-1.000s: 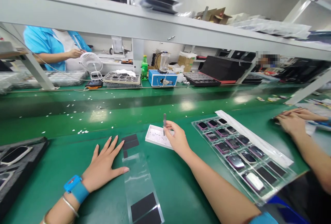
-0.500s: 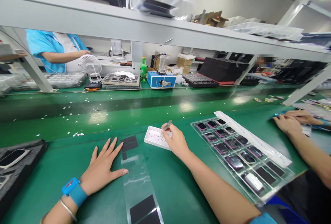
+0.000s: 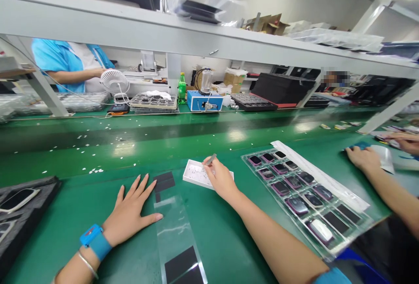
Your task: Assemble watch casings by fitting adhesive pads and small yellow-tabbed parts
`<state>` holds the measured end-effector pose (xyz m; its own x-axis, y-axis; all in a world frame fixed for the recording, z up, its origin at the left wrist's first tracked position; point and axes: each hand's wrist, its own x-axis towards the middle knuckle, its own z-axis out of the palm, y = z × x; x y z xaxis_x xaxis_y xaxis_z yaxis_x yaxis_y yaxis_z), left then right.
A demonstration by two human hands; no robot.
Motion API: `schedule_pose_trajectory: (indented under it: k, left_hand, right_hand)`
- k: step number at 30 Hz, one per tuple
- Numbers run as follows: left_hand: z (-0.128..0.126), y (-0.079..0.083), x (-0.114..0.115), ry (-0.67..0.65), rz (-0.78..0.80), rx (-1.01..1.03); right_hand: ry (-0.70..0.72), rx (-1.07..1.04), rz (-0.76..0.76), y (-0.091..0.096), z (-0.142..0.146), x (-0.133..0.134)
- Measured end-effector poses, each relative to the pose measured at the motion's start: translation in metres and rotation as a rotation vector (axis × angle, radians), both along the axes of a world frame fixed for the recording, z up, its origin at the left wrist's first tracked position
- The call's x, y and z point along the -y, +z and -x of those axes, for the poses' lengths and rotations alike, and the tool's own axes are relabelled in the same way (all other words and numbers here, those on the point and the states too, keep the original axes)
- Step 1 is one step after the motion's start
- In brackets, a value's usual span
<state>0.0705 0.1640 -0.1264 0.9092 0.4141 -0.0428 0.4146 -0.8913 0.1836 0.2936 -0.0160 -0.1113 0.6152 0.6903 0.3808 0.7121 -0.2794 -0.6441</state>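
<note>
My left hand (image 3: 132, 212) lies flat on the green mat with its fingers spread. Its fingertips and thumb reach the edge of a clear plastic film strip (image 3: 175, 223), which carries black rectangles (image 3: 164, 181) at both ends. My right hand (image 3: 221, 178) is closed in a pinch on metal tweezers (image 3: 210, 160); their flat grey end sticks up past the fingers, and their tips are hidden. That hand is over a shallow white box (image 3: 199, 182) holding tiny dark bits. A blue strap with a small clip and a bangle circle my left wrist.
Right of my forearm, a clear tray (image 3: 291, 192) holds several dark, rounded watch-like pieces. A grey foam tray (image 3: 26, 214) sits at the left edge. A co-worker's hands (image 3: 365, 157) work at the far right. White scraps (image 3: 96, 171) dot the back ledge, below a shelf (image 3: 196, 35).
My right hand with the tweezers has shifted slightly left over the box. My left hand stays put. At the far right, one of the co-worker's hands has moved away from the other.
</note>
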Motion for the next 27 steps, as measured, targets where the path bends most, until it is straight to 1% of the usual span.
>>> schedule_pose_trajectory:
  k: [4, 8, 12, 17, 21, 25, 27]
  left_hand:
    - [-0.0007, -0.0007, -0.0002, -0.004, -0.007, 0.009]
    - [0.0001, -0.0023, -0.001, -0.01, -0.011, 0.02]
    - [0.0007, -0.0024, -0.0012, -0.001, -0.007, 0.001]
    - [0.0, -0.0011, -0.0006, 0.003, -0.002, -0.018]
    - [-0.0005, -0.0005, 0.0, 0.005, 0.005, -0.02]
    - [-0.0004, -0.0001, 0.0001, 0.008, 0.003, -0.016]
    - [-0.0003, 0.0003, 0.0001, 0.014, -0.004, -0.033]
  right_hand:
    - [-0.017, -0.011, -0.038, -0.0017, -0.0006, -0.0007]
    - [-0.017, -0.018, -0.021, -0.0035, -0.0009, -0.0003]
    - [-0.067, 0.022, -0.057, -0.0003, 0.0, 0.0007]
    - [-0.095, 0.08, 0.047, 0.0047, 0.001, 0.0007]
    - [-0.106, 0.1, -0.011, 0.0044, 0.0012, 0.0011]
    - [-0.112, 0.09, 0.019, 0.0031, 0.0012, 0.0008]
    - [-0.12, 0.082, 0.002, 0.0031, 0.0015, 0.0007]
